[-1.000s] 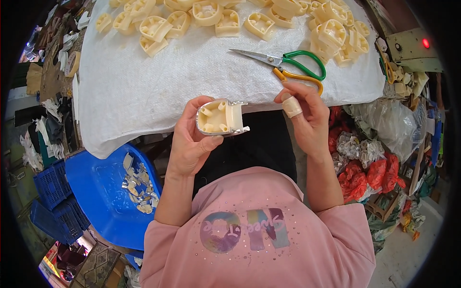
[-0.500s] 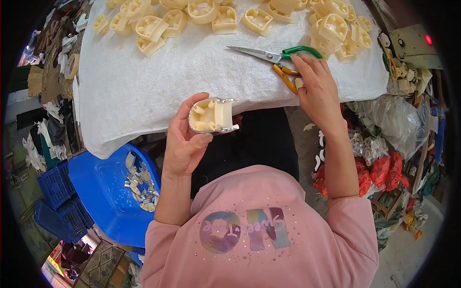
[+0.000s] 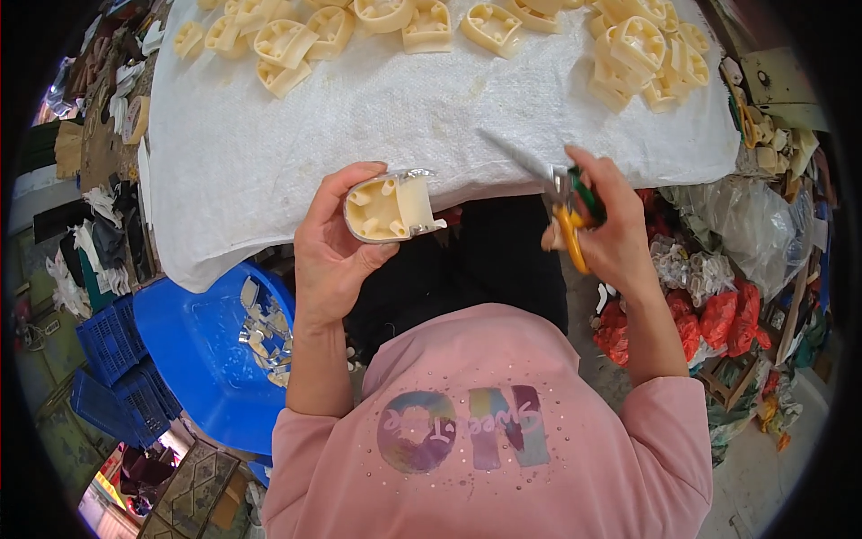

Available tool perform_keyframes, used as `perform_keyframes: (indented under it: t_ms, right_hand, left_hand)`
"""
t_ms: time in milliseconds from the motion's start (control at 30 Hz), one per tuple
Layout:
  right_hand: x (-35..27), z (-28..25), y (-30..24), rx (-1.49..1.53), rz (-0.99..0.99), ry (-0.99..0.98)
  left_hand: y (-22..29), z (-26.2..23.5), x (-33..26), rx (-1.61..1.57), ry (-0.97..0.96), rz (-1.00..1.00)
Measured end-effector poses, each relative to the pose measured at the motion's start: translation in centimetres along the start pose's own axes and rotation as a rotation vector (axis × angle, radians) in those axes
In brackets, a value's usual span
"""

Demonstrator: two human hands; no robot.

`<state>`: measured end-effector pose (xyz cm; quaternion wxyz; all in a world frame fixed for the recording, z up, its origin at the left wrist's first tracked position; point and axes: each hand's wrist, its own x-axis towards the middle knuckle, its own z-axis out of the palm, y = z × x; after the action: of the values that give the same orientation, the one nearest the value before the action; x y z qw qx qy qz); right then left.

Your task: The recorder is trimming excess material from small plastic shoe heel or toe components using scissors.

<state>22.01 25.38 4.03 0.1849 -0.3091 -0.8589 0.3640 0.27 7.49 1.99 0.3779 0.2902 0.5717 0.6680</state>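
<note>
My left hand (image 3: 330,242) grips a cream plastic part (image 3: 382,208), a rounded hollow shell with small posts inside and a shiny silver rim. It is held just off the near edge of the white cloth, its open side toward me. In my right hand (image 3: 611,220) is a pair of scissors (image 3: 558,184) with one green and one yellow handle. The blades point up and left over the cloth edge, apart from the part. My fingers wrap round the handles, slightly blurred.
A white woven cloth (image 3: 359,117) covers the table, with several cream plastic parts (image 3: 287,45) along its far side and a heap (image 3: 637,54) at the far right. A blue tub (image 3: 189,359) with silvery pieces stands at lower left. Red plastic bags (image 3: 718,323) lie at right.
My right hand has lifted the scissors from the cloth and brought them down toward me. My left hand has shifted slightly left with the part, which has turned a little.
</note>
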Motion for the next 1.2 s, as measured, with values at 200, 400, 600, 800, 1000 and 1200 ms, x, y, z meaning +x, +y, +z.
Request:
perform_keyframes:
  t_ms: [200,400,600,800,1000,1200]
  right_hand:
    - [-0.6,-2.6,-2.2,-0.217,-0.121,-0.353]
    - [0.1,-3.7,-3.3,-0.455,-0.313,-0.442]
    - [0.7,-3.9,-3.5,-0.535,-0.39,-0.43]
    - [1.2,-4.3,-3.7,-0.585,-0.443,-0.448]
    - [1.9,-4.7,-4.0,-0.64,-0.489,-0.501]
    - [2.4,-4.7,-3.3,-0.629,-0.592,-0.458]
  left_hand:
    - [0.4,-1.0,0.1,0.019,-0.074,0.023]
    - [1.0,-1.0,0.2,0.143,-0.105,0.03]
    - [1.3,-1.0,-0.2,0.227,-0.139,0.042]
    - [1.2,-0.6,0.0,0.258,-0.164,0.043]
    - [1.2,0.0,-0.2,0.273,-0.123,0.008]
    - [1.0,0.3,-0.4,0.282,-0.12,0.001]
